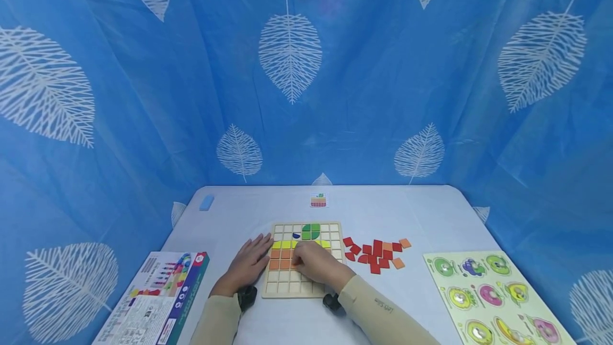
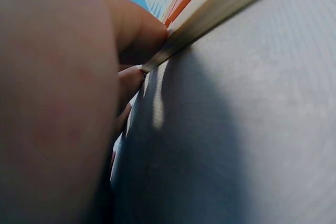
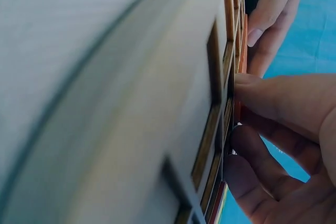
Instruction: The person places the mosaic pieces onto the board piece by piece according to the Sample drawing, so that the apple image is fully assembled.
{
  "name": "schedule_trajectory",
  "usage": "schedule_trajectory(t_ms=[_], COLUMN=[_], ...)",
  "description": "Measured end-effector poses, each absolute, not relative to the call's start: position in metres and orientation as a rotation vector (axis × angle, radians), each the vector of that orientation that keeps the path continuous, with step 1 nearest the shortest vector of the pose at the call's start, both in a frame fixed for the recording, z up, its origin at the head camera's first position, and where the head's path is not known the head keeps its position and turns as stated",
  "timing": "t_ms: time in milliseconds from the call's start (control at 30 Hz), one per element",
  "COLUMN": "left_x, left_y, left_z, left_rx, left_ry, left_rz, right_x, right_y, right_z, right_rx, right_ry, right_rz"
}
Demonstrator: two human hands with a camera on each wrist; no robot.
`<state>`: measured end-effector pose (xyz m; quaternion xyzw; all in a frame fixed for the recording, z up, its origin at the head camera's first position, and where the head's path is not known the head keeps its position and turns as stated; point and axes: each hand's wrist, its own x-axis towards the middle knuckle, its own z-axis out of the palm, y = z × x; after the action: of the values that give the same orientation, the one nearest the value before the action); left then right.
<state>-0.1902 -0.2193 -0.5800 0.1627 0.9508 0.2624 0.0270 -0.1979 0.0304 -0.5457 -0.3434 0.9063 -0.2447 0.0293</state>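
Observation:
A wooden grid board (image 1: 283, 287) lies in front of me. Green pieces (image 1: 311, 231), a small dark blue piece (image 1: 296, 236), a yellow row (image 1: 283, 244) and orange tiles (image 1: 280, 264) sit in its cells. My left hand (image 1: 249, 261) rests along the board's left edge, fingers fairly straight; the left wrist view shows its fingers touching the wooden side. My right hand (image 1: 316, 265) is over the middle of the grid. In the right wrist view its thumb and forefinger pinch an orange tile (image 3: 238, 110) at the board's surface, mostly hidden by the fingers.
Loose red tiles (image 1: 377, 248) and a few orange ones (image 1: 405, 243) lie right of the board. Behind it is a small picture card (image 1: 318, 200). A blue block (image 1: 206, 203) lies back left, a printed box (image 1: 153, 302) front left, a fruit puzzle (image 1: 471, 281) front right.

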Motion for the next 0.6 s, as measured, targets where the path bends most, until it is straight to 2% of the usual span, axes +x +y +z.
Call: schedule_trajectory(t_ms=[333, 600], left_x=[-0.190, -0.191], left_y=[-0.221, -0.221], left_z=[-0.583, -0.582], left_rx=[0.516, 0.517], left_ry=[2.933, 2.941], left_rz=[0.803, 0.801], right_x=[-0.197, -0.213], right_y=[0.044, 0.082], right_z=[-0.545, -0.536], right_rx=[-0.943, -0.773], right_ry=[2.775, 2.806], right_rz=[-0.931, -1.061])
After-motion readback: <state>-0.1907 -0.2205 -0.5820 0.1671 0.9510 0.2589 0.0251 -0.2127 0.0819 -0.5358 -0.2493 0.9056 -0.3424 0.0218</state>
